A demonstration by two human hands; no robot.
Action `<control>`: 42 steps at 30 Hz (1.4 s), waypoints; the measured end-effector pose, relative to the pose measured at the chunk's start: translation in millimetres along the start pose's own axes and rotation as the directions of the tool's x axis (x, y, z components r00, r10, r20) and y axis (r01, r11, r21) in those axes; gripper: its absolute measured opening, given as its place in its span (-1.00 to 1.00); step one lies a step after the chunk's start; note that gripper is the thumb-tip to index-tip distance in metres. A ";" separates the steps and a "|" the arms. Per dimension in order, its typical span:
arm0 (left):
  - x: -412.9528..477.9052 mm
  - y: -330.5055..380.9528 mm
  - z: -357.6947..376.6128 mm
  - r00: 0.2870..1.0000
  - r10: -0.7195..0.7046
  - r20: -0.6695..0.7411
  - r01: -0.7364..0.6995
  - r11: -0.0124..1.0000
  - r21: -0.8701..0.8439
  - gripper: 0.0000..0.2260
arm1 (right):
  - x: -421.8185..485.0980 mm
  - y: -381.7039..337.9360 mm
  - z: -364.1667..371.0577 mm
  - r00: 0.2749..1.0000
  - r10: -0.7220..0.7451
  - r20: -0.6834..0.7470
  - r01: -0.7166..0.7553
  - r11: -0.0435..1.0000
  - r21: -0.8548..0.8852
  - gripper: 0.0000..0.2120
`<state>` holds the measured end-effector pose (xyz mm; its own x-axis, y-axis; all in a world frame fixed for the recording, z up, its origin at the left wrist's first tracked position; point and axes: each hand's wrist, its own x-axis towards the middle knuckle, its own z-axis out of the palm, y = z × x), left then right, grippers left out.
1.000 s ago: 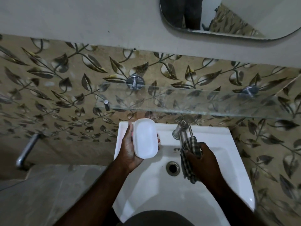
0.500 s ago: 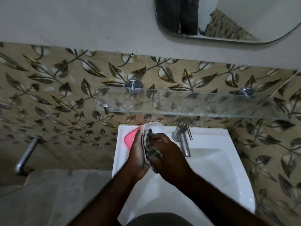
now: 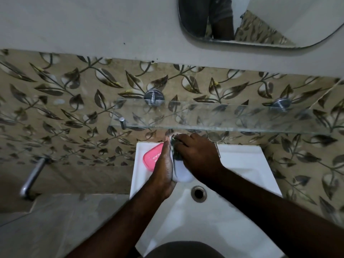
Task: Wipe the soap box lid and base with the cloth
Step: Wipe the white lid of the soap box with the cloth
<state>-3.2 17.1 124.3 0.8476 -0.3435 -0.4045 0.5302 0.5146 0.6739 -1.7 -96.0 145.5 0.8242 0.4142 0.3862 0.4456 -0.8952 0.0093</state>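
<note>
1. We see both hands over the back left corner of a white wash basin [image 3: 251, 164], and they hide much of what they work on: the left hand [image 3: 162, 170] grips the white soap box piece [image 3: 183, 173] on edge, only its lower end showing clear of the fingers.
2. Our right hand [image 3: 195, 155] is clenched on the checked cloth [image 3: 175, 148] and presses it against the upper part of that white piece; only a dark scrap of cloth shows between the two hands, its pattern hard to make out.
3. The pink soap box piece [image 3: 151, 157] lies on the basin's left rim, just behind the left hand, which covers its right side. We cannot tell which of the two pieces is the lid and which the base.
4. The tap is almost wholly hidden behind the right hand and wrist.
5. The drain [image 3: 198, 193] sits open to view in the bowl, near the wrists.
6. A glass shelf [image 3: 223, 118] on chrome brackets runs above the basin, across a wall of leaf-patterned tiles [image 3: 65, 101].
7. A mirror [image 3: 279, 21], cut off by the top edge, hangs on the plain grey wall above and reflects part of a person.
8. A chrome pipe [image 3: 32, 177] juts from the wall at lower left, above a grey stone ledge [image 3: 55, 220]. The room is dim.
</note>
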 end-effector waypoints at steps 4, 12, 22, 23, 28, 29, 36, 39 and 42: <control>3.4 4.8 -8.0 0.990 0.090 -0.107 -0.078 0.990 0.116 -0.57 | 6.8 -12.0 1.1 0.966 0.249 0.067 -0.254 0.964 0.075 -0.73; 0.8 14.7 1.1 0.999 0.013 -0.042 -0.005 0.984 0.180 -0.61 | 10.6 -15.2 -3.4 0.844 0.533 0.062 -0.464 0.666 0.584 -0.86; 4.3 12.5 -11.6 0.993 -0.110 -0.038 0.111 0.993 0.035 -0.61 | -20.2 -16.8 11.7 0.996 0.000 0.087 0.002 1.000 -0.024 -0.75; 4.1 11.1 -8.9 0.994 -0.082 -0.071 0.085 0.995 0.050 -0.60 | -17.8 -19.6 13.0 0.996 0.013 0.083 -0.008 0.998 -0.067 -0.76; 1.3 9.3 -2.0 0.962 0.047 -0.271 -0.014 0.992 0.124 -0.55 | 4.3 -38.4 -1.8 0.965 0.256 0.060 -0.244 0.957 -0.159 -0.71; -1.2 8.4 -2.7 0.953 0.067 -0.294 -0.015 0.984 0.176 -0.58 | 7.8 -39.3 -5.4 0.947 0.303 0.105 -0.294 0.951 -0.093 -0.68; -18.8 -1.1 6.9 0.957 0.029 -0.289 -0.007 0.997 0.077 -0.59 | -3.2 -19.4 3.9 0.820 0.465 0.335 -0.573 0.648 0.502 -0.69; -13.5 2.5 -3.9 0.979 0.071 -0.189 -0.029 0.976 0.215 -0.59 | -14.9 -38.5 9.7 0.854 0.439 0.278 -0.512 0.617 0.598 -0.64; -13.6 14.8 -10.9 0.995 -0.019 -0.094 0.042 0.968 0.246 -0.64 | -29.5 -38.5 5.0 0.934 0.277 0.225 -0.356 0.691 0.629 -0.53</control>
<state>-6.6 38.0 133.1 0.8357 -0.2782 -0.4735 0.5431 0.2906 0.7878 -41.3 -73.0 129.1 0.9720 0.1758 0.1559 0.2340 -0.6630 -0.7111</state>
